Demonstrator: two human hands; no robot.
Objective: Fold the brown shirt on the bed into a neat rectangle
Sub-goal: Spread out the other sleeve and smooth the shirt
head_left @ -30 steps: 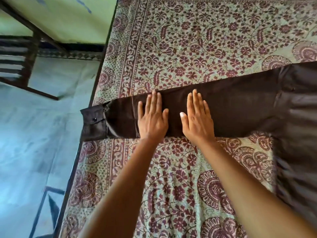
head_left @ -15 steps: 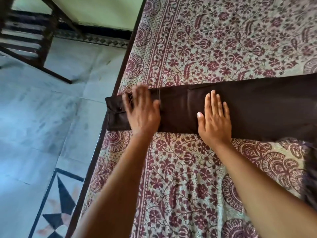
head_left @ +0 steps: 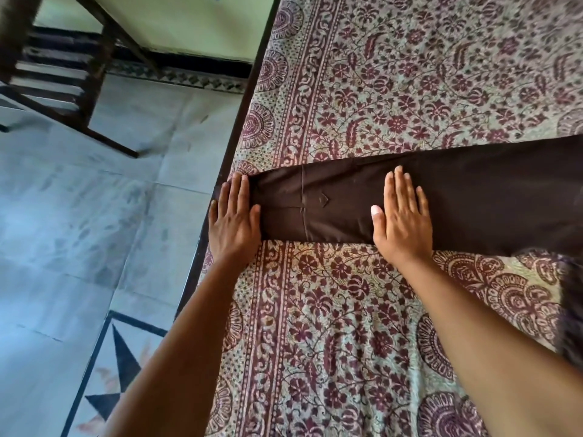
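The brown shirt (head_left: 457, 197) lies as a long flat band across the patterned bedspread (head_left: 394, 89), one sleeve stretched toward the bed's left edge. My left hand (head_left: 233, 219) lies flat, fingers apart, over the cuff end of that sleeve at the edge of the bed, hiding the cuff. My right hand (head_left: 402, 216) presses flat on the sleeve further right, palm down, fingers spread. A seam and a small pointed placket show between the two hands. The rest of the shirt runs out of frame at the right.
The bed's dark frame edge (head_left: 239, 121) runs diagonally on the left, with tiled floor (head_left: 79, 231) beyond it. A dark wooden chair (head_left: 56, 64) stands on the floor at the upper left. Blurred dark fabric (head_left: 568, 294) shows at the right border.
My left hand has slid left along the sleeve, from beside my right hand to the cuff at the bed's edge. My right hand has stayed pressed on the sleeve.
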